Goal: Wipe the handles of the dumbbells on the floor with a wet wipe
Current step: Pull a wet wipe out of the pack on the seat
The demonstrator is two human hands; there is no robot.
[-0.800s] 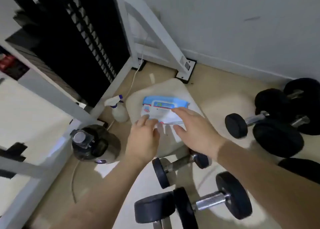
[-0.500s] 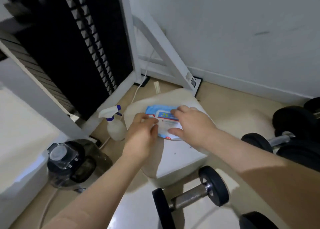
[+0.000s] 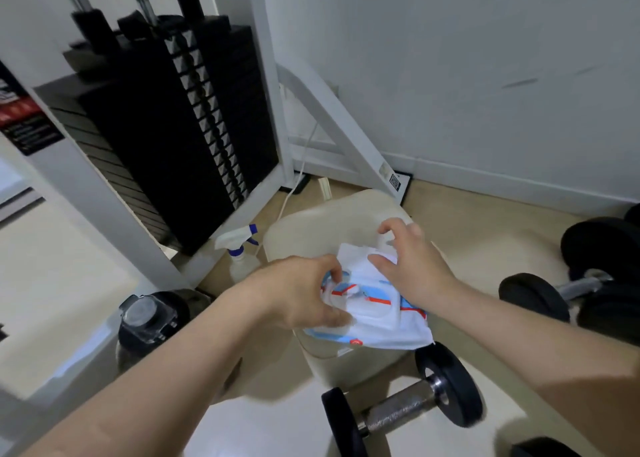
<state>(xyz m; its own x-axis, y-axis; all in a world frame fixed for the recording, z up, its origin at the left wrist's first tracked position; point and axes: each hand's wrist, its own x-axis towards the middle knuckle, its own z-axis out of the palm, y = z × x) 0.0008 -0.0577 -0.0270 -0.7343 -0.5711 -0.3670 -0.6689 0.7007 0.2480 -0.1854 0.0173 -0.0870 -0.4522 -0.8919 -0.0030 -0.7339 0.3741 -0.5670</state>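
My left hand (image 3: 298, 299) grips the left end of a white and blue wet wipe pack (image 3: 375, 323) and holds it tilted just above a beige padded seat (image 3: 325, 224). My right hand (image 3: 412, 266) hovers over the pack's far end, its thumb and curled fingers pinching a white wet wipe (image 3: 356, 254) that sticks out of the pack. A black dumbbell with a steel handle (image 3: 398, 410) lies on the floor just below the seat. More black dumbbells (image 3: 557, 292) lie at the right edge.
A white weight-stack machine (image 3: 166, 127) fills the left and back. A spray bottle (image 3: 239, 261) stands beside the seat, and a dark lidded jug (image 3: 149, 318) sits at the left. A white wall closes the back and right.
The pack was lying flat on the seat under both hands. Now my left hand has lifted and tilted it, and my right hand has drawn a white wipe out of it.
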